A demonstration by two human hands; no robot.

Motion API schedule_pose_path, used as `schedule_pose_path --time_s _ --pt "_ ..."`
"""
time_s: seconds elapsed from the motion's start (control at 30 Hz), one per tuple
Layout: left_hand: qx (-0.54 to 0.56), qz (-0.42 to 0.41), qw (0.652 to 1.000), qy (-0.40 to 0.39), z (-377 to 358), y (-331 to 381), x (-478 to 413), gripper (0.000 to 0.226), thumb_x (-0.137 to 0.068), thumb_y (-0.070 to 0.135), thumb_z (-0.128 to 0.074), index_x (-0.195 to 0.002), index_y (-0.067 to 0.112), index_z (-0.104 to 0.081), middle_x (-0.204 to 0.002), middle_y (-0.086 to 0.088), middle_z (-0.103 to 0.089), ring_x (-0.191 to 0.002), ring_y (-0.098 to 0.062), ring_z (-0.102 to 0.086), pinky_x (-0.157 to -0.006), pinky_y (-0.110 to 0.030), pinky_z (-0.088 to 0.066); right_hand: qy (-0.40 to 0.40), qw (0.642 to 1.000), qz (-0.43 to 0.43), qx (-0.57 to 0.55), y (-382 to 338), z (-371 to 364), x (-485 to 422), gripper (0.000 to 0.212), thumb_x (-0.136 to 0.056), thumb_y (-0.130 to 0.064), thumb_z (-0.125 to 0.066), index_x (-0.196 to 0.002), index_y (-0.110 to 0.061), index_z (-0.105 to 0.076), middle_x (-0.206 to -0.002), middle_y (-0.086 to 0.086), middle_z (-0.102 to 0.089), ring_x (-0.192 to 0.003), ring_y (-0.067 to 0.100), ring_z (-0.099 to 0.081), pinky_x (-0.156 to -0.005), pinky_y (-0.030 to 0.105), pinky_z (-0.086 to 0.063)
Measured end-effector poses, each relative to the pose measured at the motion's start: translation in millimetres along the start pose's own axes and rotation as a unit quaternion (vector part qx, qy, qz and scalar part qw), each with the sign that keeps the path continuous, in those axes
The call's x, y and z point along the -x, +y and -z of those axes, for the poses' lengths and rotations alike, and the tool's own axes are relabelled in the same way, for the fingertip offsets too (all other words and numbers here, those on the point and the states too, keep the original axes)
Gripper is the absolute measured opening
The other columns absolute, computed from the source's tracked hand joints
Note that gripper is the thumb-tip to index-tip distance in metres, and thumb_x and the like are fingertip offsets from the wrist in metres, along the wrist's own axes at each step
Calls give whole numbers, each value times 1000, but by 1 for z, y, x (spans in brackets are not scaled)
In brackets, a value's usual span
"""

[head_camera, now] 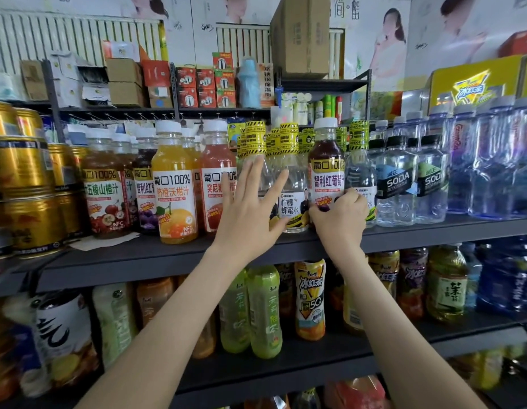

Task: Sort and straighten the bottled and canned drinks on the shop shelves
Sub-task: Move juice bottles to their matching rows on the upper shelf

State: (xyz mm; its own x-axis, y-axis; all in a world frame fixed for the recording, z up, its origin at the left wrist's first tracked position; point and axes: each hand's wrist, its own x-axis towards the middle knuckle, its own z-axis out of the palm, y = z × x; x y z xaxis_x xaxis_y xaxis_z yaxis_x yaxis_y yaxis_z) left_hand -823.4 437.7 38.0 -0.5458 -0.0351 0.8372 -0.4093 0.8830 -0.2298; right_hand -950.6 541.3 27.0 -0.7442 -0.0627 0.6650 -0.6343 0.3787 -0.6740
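Note:
A dark red grape juice bottle point(325, 160) with a white cap stands among yellow-capped lemon honey water bottles point(290, 184) on the grey upper shelf point(168, 255). My right hand point(340, 215) grips the lower part of this grape juice bottle. My left hand point(252, 202) is spread with straight fingers against the front of a clear yellow-capped bottle point(256, 149). To the left stand an orange juice bottle point(173, 184), a red juice bottle point(216, 178) and more juice bottles of the same brand.
Gold cans point(23, 184) are stacked at the far left. Soda water bottles point(399, 184) and blue-tinted water bottles point(492, 166) fill the right of the shelf. Tea bottles point(263, 311) line the shelf below. Boxes sit on a rack behind.

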Motion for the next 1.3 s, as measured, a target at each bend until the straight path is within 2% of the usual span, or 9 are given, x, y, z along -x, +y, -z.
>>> schedule_pose_path --time_s 0.2,0.37,0.5,0.6,0.73,0.83,1.0,1.17,1.3 --pt "9 -1 999 -37 -13 -9 6 83 -83 48 -64 -151 26 -22 -159 -13 10 -145 -31 10 -112 -57 1 14 1000 22 -13 4 -3 4 66 -84 -38 -69 -125 5 -40 -126 21 -44 -118 36 -40 -92 38 -38" --pt "20 4 999 -41 -13 -9 6 81 -84 45 -65 -150 27 -23 -159 -13 8 -145 -32 8 -114 -55 -1 -3 1000 18 -21 5 -2 0 62 -84 -35 -69 -123 4 -41 -125 20 -46 -119 33 -38 -91 30 -29" --pt "18 8 999 -44 -14 -9 7 80 -85 46 -63 -150 29 -20 -159 -11 11 -146 -31 9 -115 -54 0 -10 999 10 -52 6 7 0 59 -77 -27 -74 -116 6 -44 -120 21 -46 -115 34 -39 -91 36 -35" --pt "20 10 999 -42 -15 -8 6 80 -84 45 -63 -150 29 -20 -158 -10 12 -146 -31 10 -115 -53 0 -9 998 18 -56 7 12 3 59 -76 -26 -74 -116 6 -43 -120 20 -44 -115 32 -38 -84 33 -34" --pt "19 5 999 -37 -15 -8 6 79 -85 45 -63 -150 28 -22 -158 -11 12 -146 -31 9 -114 -52 1 -40 997 28 -66 11 10 3 61 -75 -32 -77 -112 1 -44 -115 17 -47 -110 31 -43 -87 35 -38" --pt "19 6 999 -39 -13 -9 6 80 -86 47 -62 -151 28 -20 -159 -12 11 -146 -31 8 -114 -50 2 -47 996 13 -80 13 12 4 54 -76 -32 -76 -109 -1 -47 -110 14 -51 -107 28 -46 -81 29 -36" --pt "36 16 999 -36 -4 -15 19 73 -91 48 -52 -152 26 -18 -159 -15 1 -147 -31 1 -117 -51 -6 -40 991 14 -123 13 33 17 48 -75 -38 -74 -104 -8 -51 -102 5 -52 -92 17 -44 -72 27 -34" --pt "53 56 997 -2 18 -33 43 67 -92 42 -54 -150 23 -26 -157 -15 -13 -145 -29 -8 -116 -46 -2 -86 971 51 -218 2 51 42 40 -71 -46 -75 -101 -26 -57 -100 -5 -62 -92 14 -60 -79 34 -51" --pt "44 95 994 -9 39 -63 74 60 -92 43 -45 -146 19 -34 -155 -16 -21 -144 -30 -15 -115 -55 -19 -133 949 70 -278 -29 57 73 33 -75 -41 -77 -102 -34 -60 -100 -13 -65 -91 3 -61 -77 20 -50"
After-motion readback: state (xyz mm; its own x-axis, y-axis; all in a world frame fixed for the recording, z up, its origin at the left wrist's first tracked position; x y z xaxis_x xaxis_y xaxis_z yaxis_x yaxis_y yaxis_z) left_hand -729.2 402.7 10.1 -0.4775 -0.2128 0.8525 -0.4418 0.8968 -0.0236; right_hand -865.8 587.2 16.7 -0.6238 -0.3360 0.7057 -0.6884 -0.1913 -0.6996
